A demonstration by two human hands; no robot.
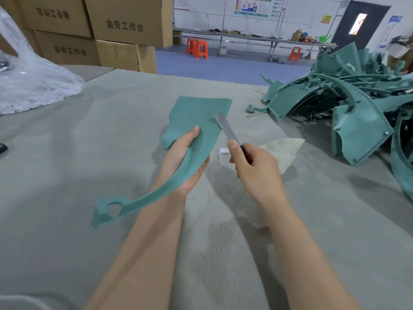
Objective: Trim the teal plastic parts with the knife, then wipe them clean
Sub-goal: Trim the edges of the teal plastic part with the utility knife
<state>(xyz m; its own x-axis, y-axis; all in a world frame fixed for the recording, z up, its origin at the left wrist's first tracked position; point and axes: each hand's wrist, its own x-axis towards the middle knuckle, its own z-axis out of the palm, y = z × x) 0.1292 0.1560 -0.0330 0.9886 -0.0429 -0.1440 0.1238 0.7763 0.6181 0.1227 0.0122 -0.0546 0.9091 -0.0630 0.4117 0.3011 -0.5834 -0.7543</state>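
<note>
While the teal part [196, 121] was gripped above the table [67, 153] by the left hand [183, 157], its edge was presented, seemingly for trimming, to the knife [224, 128] clasped in the right hand [252, 166].

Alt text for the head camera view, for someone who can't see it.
A left hand holds a curved teal plastic part while the right hand lays a knife against its edge. More teal parts lie piled at right.

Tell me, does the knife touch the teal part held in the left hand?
Touching. In the head view the tip of the knife lies on the right edge of the teal part, and its shadow meets the blade there.
</note>
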